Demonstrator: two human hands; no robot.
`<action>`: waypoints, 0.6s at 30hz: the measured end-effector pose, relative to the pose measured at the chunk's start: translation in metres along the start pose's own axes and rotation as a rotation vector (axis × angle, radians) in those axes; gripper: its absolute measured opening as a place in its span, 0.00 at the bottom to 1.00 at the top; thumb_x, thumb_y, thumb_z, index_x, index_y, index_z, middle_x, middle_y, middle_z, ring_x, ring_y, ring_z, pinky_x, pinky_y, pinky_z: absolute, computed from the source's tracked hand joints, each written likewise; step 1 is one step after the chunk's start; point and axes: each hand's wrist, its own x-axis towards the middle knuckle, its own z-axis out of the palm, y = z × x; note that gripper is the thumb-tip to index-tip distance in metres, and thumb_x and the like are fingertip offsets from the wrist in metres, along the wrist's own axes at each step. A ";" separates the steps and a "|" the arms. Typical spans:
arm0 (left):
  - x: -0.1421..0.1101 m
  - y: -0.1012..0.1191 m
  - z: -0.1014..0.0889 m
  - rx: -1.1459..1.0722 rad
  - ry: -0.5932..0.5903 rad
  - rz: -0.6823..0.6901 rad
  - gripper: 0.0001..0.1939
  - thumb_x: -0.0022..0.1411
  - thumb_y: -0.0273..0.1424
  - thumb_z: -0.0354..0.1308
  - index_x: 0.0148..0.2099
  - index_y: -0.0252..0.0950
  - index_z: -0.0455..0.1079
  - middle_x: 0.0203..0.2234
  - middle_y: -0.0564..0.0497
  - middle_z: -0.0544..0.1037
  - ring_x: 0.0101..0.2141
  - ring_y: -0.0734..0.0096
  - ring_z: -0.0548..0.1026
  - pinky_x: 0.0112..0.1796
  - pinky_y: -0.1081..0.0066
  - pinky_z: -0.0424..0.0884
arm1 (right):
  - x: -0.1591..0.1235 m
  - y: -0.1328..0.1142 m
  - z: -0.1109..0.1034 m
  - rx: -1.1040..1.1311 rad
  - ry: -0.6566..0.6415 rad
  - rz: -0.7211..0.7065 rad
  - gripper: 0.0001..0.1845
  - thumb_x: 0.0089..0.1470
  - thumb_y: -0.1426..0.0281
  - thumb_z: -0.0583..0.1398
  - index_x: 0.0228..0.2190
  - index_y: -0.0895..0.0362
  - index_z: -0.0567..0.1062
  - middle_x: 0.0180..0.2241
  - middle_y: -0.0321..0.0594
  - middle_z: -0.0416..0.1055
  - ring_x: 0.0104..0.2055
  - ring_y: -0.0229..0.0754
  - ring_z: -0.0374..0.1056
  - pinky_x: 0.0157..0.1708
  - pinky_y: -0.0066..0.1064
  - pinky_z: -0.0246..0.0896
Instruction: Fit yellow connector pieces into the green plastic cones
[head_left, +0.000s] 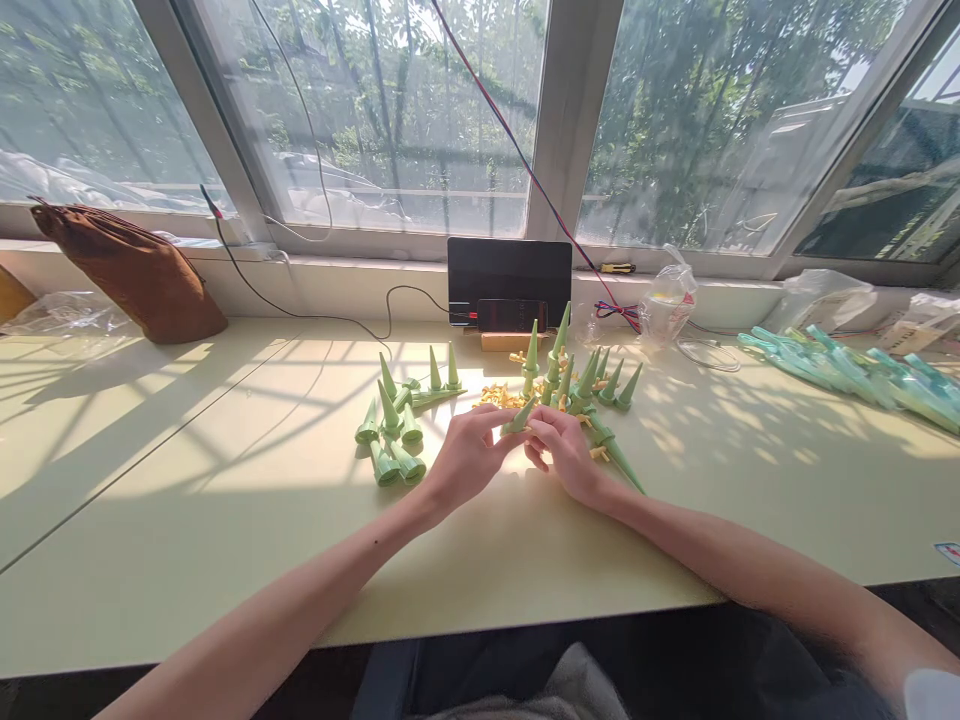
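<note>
A green plastic cone (519, 417) is pinched in the fingers of my left hand (469, 450), its tip pointing up and to the right. My right hand (564, 450) meets it from the other side, fingers curled together near the cone's base; a small yellow piece seems to be between its fingertips, though too small to be sure. Beyond my hands lies a heap of small yellow pieces (495, 396). Loose green cones (390, 410) stand and lie to the left. On the right, more green cones (585, 385) have yellow pieces on some of them.
A tablet (510, 270) and a phone (512, 315) lean on a small stand (514, 342) by the window. A brown bag (135, 275) stands at the left back. Wrapped teal items (855, 370) lie at the right, beside a plastic bag (667, 300). Cables cross the back.
</note>
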 end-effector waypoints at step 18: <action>0.007 0.002 -0.006 -0.249 -0.096 -0.134 0.13 0.60 0.38 0.58 0.42 0.35 0.75 0.25 0.52 0.75 0.18 0.77 0.70 0.18 0.76 0.67 | 0.001 0.004 0.001 -0.237 0.065 -0.075 0.16 0.59 0.57 0.54 0.27 0.54 0.63 0.18 0.28 0.56 0.19 0.33 0.54 0.20 0.26 0.49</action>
